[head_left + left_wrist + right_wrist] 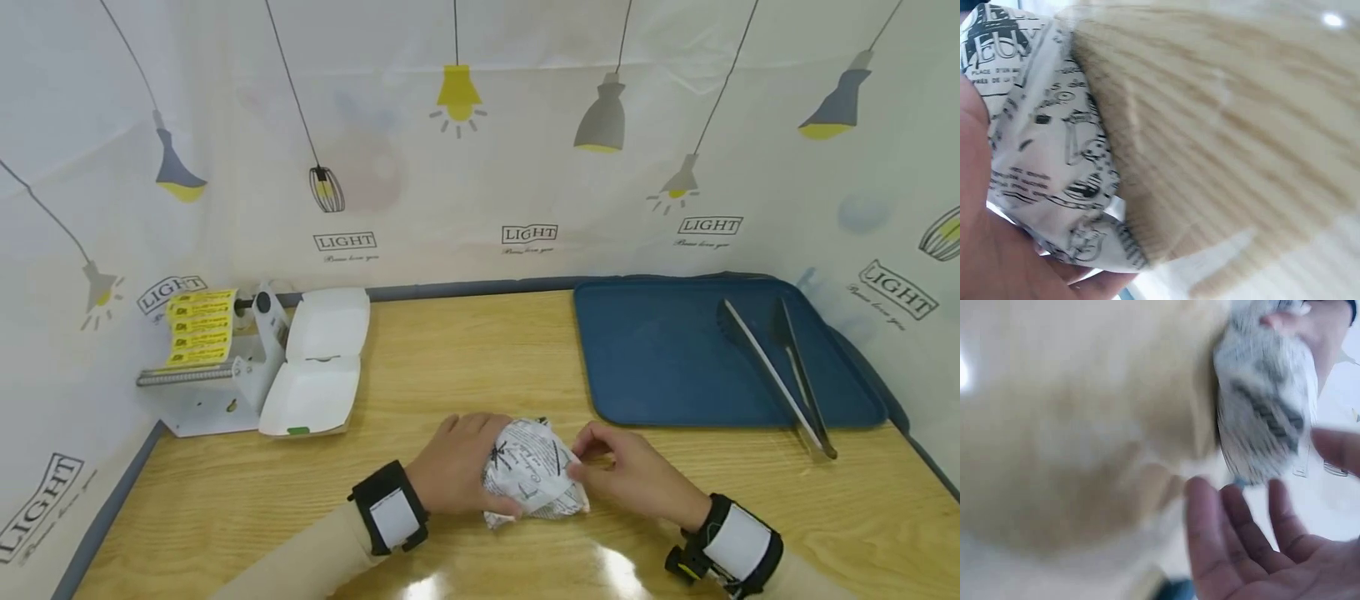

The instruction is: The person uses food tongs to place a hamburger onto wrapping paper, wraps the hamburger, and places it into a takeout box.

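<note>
A bundle wrapped in white paper with black newsprint-style print (529, 471) rests on the wooden table in the head view; what is inside it is hidden. My left hand (463, 467) grips its left side, with the thumb along the near edge and the fingers around the far side. In the left wrist view, printed paper (1047, 137) fills the left part beside the palm. My right hand (626, 471) is at the bundle's right end, its fingers bent loosely. The right wrist view shows these fingers (1241, 531) spread and the thumb close beside the paper; whether it touches cannot be told.
An opened white clamshell box (322, 379) stands at the left, beside a label dispenser (247, 367) with a roll of yellow labels (201, 327). At the right, metal tongs (780, 375) lie on a blue tray (652, 350), handle end over its near edge. A printed curtain (420, 175) hangs behind.
</note>
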A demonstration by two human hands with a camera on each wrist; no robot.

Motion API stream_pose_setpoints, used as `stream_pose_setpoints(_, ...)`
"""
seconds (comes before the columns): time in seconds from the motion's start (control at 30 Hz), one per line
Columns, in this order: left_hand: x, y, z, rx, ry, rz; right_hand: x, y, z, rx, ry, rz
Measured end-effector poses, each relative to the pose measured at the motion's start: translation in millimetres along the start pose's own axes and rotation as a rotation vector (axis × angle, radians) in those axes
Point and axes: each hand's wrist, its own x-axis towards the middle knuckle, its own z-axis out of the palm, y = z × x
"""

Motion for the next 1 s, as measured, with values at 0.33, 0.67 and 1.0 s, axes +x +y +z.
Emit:
stream_pose_setpoints(0.33,2.8,-1.0,1.1,-0.031,0.013,0.046,9.5,3,-1,-0.308,-0.225,-0.204)
stream_pose_setpoints(0.67,0.7,-13.8,-10.4,-0.139,-0.121,0.108,10.0,8,9,-0.456,-0.143,-0.207)
stream_pose_setpoints(1.0,2.5,-7.2,0.8,0.007,-0.043,0.041,10.6,4,8,-0.439,-0.189,-0.196)
